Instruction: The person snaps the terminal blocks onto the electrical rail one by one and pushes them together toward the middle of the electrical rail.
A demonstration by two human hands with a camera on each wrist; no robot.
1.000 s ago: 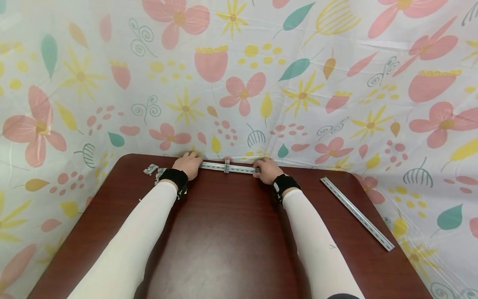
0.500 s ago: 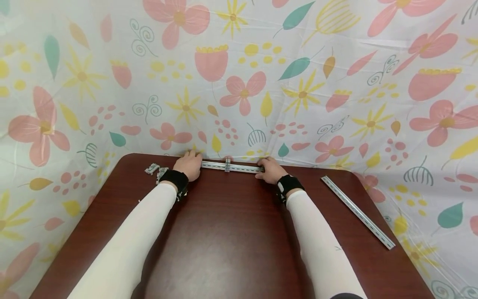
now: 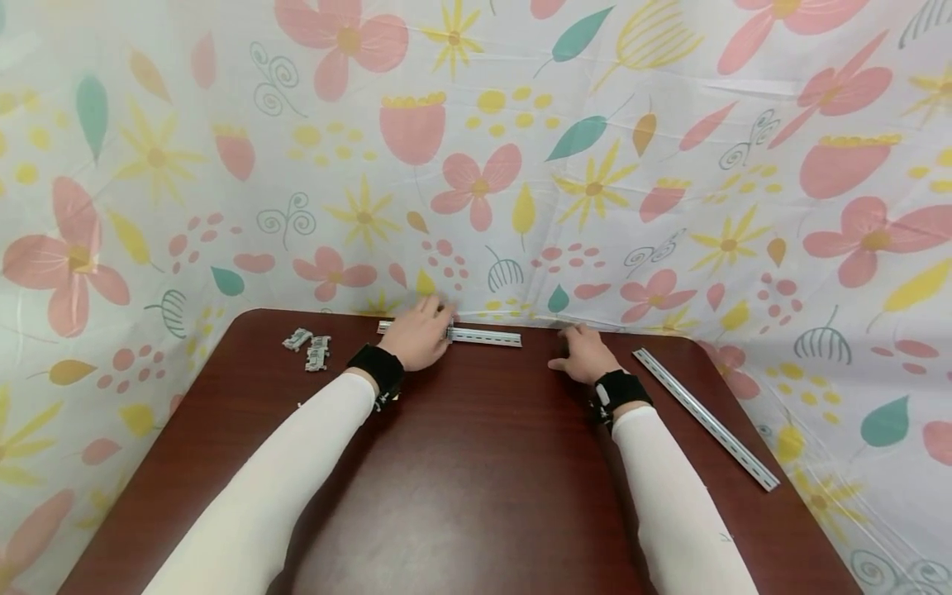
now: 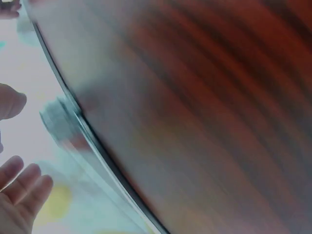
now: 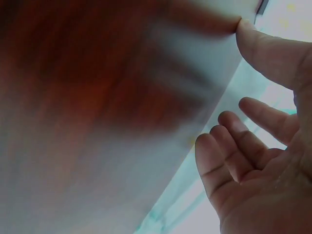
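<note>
We see a slotted metal strip [image 3: 487, 337] lying flat at the far side of a brown table [image 3: 476, 463], running nearly along the back edge. A small grey block [image 3: 449, 333] stands across it near the middle, seemingly seated on it so that the strip carries it; the join is too small to make out.

The left hand [image 3: 418, 334] is over the strip's left half, fingertips just beside the block. Its thumb and fingers are spread wide, with nothing gripped — perhaps placed there to be close to the block. Whether it touches the strip, we cannot tell. The right hand [image 3: 587, 354] is beyond the strip's right end and apart from it, thumb well away from loosely bent fingers, holding nothing.

Left of the strip lie one loose block [image 3: 297, 339] and another loose block [image 3: 317, 354], close together, probably left there for easy reach. Right of the strip, past the right hand, a second strip [image 3: 706, 419] slants towards us near the table's right edge, seemingly out of the arms' way.

Behind the strip there is little room: a flowered cloth [image 3: 476, 194] rises just past the table edge. In front of the strip — the roomiest side — broad tabletop lies between the two arms.
</note>
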